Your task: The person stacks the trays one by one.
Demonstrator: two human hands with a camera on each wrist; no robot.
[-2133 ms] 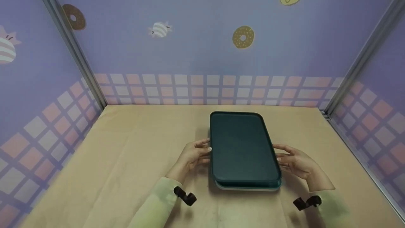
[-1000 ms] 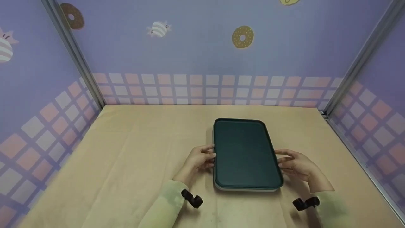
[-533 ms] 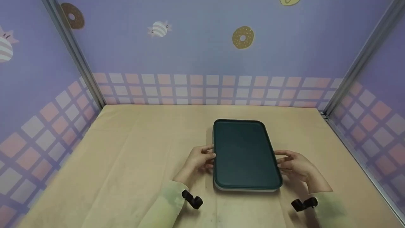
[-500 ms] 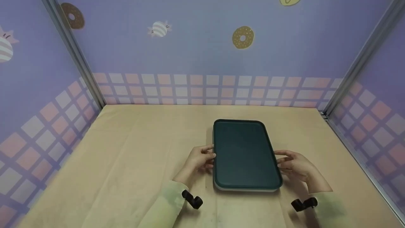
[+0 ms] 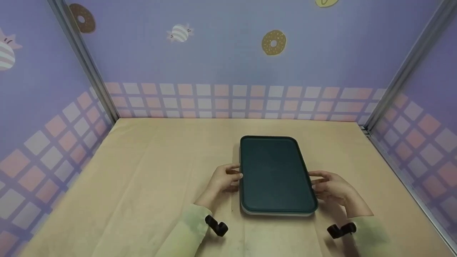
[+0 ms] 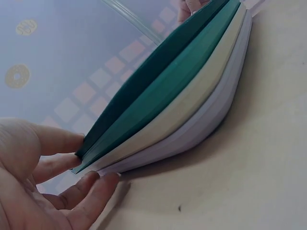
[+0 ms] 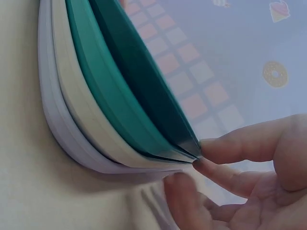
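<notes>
A dark green rectangular tray (image 5: 275,175) tops a nested stack on the table, right of centre in the head view. Beneath it, the left wrist view shows a lighter green tray (image 6: 177,81), a cream tray (image 6: 192,99) and a lavender tray (image 6: 211,117). My left hand (image 5: 222,179) holds the stack's left side, thumb and fingers at the dark green tray's rim, lower fingers beside the lavender one. On the opposite side my right hand (image 5: 334,186) grips the same rim with its fingertips. The trays' undersides are hidden.
A beige cloth covers the table (image 5: 160,171). Purple walls (image 5: 214,60) with checks and printed sweets enclose the back and both sides, with metal posts (image 5: 392,71) at the corners. A black wrist device (image 5: 216,225) sits on each sleeve.
Two seconds ago the dark green tray stood higher and farther back; it has come down and toward me onto the stack. Over the last half second, hands and trays barely shift.
</notes>
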